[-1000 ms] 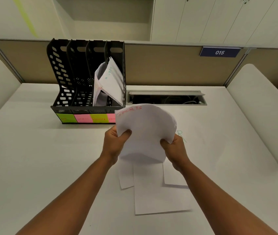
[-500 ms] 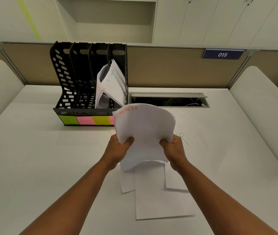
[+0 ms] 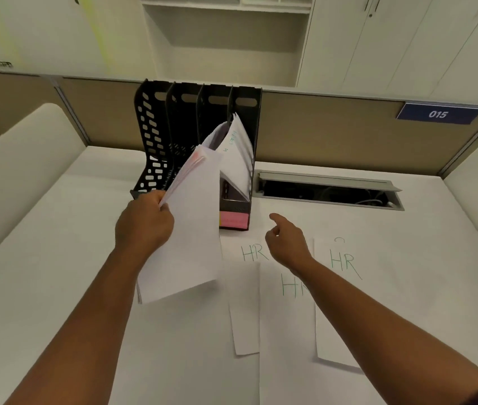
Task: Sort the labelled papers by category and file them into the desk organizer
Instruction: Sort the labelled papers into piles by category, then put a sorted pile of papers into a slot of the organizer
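Left hand (image 3: pixel 144 226) fingers pinch the stack (image 3: pixel 191 229) by one edge; right hand (image 3: pixel 286 244) loose, empty. Sheets could fan, missing the organizer (image 3: pixel 156 135) slot ahead.

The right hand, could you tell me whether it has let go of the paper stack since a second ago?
Yes. The right hand has left the paper stack, now held by the left hand alone, and hovers beside the black organizer's pink label.

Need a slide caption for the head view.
Left hand lifts paper stack toward desk organizer; three HR sheets wait.
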